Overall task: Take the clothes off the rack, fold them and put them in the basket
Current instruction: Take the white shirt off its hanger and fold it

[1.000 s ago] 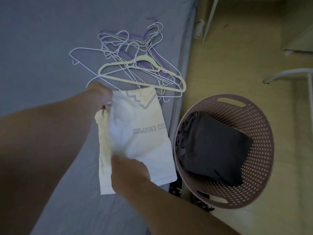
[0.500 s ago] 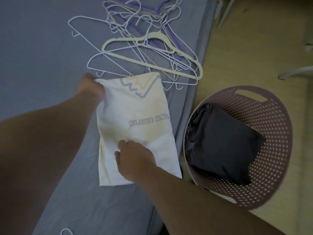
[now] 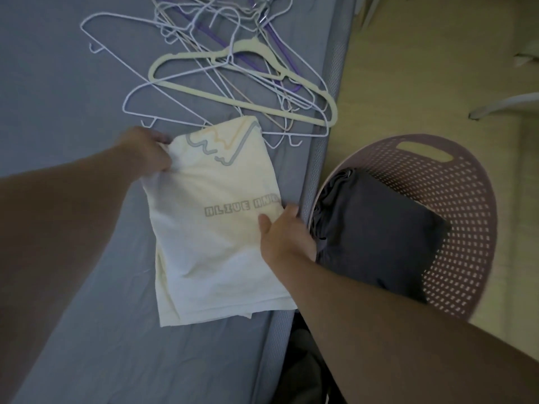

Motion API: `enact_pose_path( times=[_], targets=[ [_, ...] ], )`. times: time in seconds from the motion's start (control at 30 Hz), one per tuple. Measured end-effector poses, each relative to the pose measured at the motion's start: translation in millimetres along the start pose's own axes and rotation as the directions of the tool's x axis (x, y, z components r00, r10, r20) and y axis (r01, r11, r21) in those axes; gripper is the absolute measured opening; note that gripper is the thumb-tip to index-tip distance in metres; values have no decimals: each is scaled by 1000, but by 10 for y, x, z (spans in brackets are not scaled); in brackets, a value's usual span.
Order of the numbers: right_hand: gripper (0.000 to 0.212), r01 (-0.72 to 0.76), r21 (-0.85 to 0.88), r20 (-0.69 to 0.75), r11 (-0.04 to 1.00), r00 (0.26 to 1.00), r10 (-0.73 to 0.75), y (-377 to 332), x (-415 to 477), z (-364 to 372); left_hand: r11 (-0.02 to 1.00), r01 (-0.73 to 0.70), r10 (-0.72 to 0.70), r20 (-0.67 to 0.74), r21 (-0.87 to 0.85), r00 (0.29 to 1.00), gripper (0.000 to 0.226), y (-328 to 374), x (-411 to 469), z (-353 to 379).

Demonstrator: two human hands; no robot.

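A cream T-shirt point(image 3: 213, 228) with grey lettering lies folded into a long strip on the grey bed point(image 3: 73, 83), near its right edge. My left hand point(image 3: 145, 150) grips the shirt's far left corner. My right hand point(image 3: 283, 234) holds the shirt's right edge at mid-length, thumb on top, fingers curled under. To the right, on the floor, stands a pink perforated basket point(image 3: 455, 205) with a folded dark grey garment point(image 3: 376, 231) inside.
A heap of hangers point(image 3: 233, 68), white wire, purple and one cream plastic, lies on the bed just beyond the shirt. Beige floor to the right, with white furniture legs point(image 3: 501, 104) at the far right edge.
My right hand has moved from the shirt's near left part across to its right edge. The shirt's left fold has been flattened. My left hand stays at the far left corner.
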State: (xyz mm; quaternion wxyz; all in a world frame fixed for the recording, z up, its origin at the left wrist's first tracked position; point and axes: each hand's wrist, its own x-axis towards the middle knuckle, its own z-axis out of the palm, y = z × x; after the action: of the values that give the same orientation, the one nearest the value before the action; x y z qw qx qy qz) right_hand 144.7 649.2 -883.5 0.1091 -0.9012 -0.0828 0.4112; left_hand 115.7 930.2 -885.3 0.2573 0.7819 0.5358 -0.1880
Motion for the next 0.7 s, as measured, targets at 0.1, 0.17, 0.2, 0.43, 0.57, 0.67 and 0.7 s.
enact_pose_path(
  times=[0.1, 0.17, 0.2, 0.43, 0.57, 0.67, 0.7],
  targets=[
    [59, -46, 48, 70, 998, 997, 43, 44, -61, 74, 965, -2, 17, -54, 262, 998, 50, -44, 115, 0],
    [62, -76, 70, 115, 995, 991, 67, 55, -68, 91, 872, 94, -63, -82, 480, 995, 68, -70, 132, 55],
    [62, -80, 84, 122, 993, 990, 69, 70, -59, 90, 835, 142, -96, -114, 532, 989, 70, -38, 111, 75],
    [86, -165, 312, 293, 936, 953, 70, 207, -100, -13, 767, -470, 497, 58, 436, 866, 58, 746, -233, 329],
    [90, -286, 337, 478, 897, 873, 99, 387, -143, 12, 844, -333, 350, 38, 420, 936, 64, 921, -275, 462],
    [86, -339, 327, 543, 882, 831, 117, 525, -165, 93, 803, -380, 422, 12, 459, 907, 68, 970, -324, 472],
    [91, -336, 334, 548, 880, 830, 109, 535, -191, 98, 780, -415, 461, 19, 468, 887, 73, 977, -349, 461]
  ],
)
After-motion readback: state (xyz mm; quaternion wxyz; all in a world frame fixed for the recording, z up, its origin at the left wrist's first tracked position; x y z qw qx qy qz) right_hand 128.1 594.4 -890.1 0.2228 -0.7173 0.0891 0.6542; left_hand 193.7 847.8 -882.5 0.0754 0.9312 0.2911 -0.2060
